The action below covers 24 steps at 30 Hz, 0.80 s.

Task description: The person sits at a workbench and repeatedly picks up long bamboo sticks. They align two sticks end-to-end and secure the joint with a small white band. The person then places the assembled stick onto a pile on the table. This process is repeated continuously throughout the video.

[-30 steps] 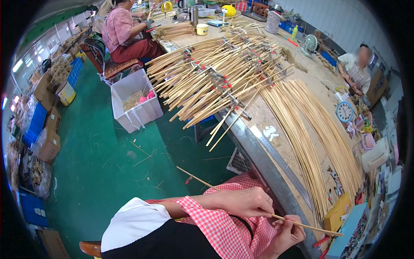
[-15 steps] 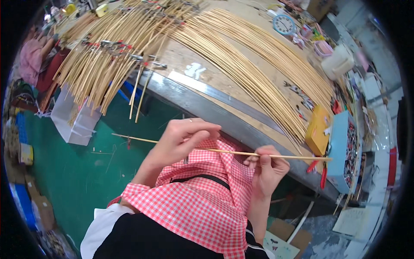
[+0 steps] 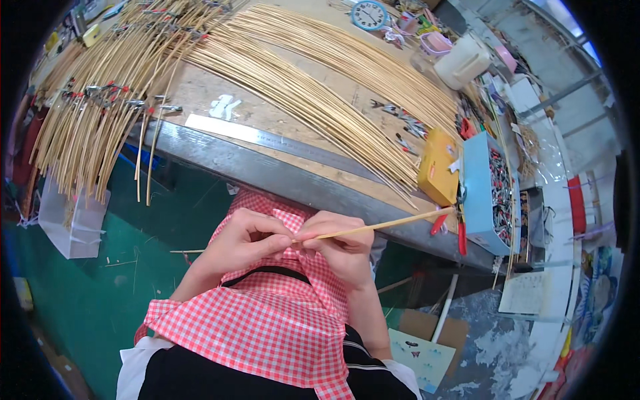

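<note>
My left hand (image 3: 248, 244) and my right hand (image 3: 339, 245) meet in front of my checked apron, the fingertips almost touching. Both pinch a thin pale bamboo stick (image 3: 393, 223). From my right hand the stick slants up to the right, its far end near the red-handled pliers (image 3: 461, 233) at the table edge. A short length of stick pokes out left of my left wrist, over the floor. What the fingertips do at their meeting point is too small to make out.
Long bamboo sticks (image 3: 320, 93) lie fanned across the table. Clipped sticks (image 3: 87, 133) overhang its left edge. A steel ruler (image 3: 267, 139) lies along the front. At the right stand a yellow box (image 3: 438, 167) and a blue box (image 3: 481, 193) full of clips.
My right hand has slid left along the stick to meet my left hand. My left fingers, held loosely before, now pinch it. The view has shifted right.
</note>
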Each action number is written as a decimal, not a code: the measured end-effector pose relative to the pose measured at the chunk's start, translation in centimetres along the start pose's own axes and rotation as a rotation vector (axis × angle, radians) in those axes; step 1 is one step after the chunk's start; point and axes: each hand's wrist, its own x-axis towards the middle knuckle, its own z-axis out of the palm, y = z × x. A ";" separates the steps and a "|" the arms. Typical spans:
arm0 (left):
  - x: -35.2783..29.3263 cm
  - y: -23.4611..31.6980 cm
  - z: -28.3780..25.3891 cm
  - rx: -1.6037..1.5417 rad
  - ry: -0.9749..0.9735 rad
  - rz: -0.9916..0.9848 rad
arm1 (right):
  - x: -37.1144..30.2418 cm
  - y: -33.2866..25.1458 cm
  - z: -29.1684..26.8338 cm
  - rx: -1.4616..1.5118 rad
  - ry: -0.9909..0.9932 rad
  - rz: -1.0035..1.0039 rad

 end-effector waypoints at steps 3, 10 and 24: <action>-0.2 -0.8 -0.1 0.029 0.095 0.016 | 1.0 -0.6 -0.9 -0.090 -0.118 0.070; -0.2 -0.9 -0.9 0.079 0.255 0.109 | 6.7 2.2 -15.2 -1.250 0.224 0.048; -0.1 -0.3 -1.4 0.136 0.319 0.123 | 8.5 1.6 -15.0 -0.512 0.511 0.225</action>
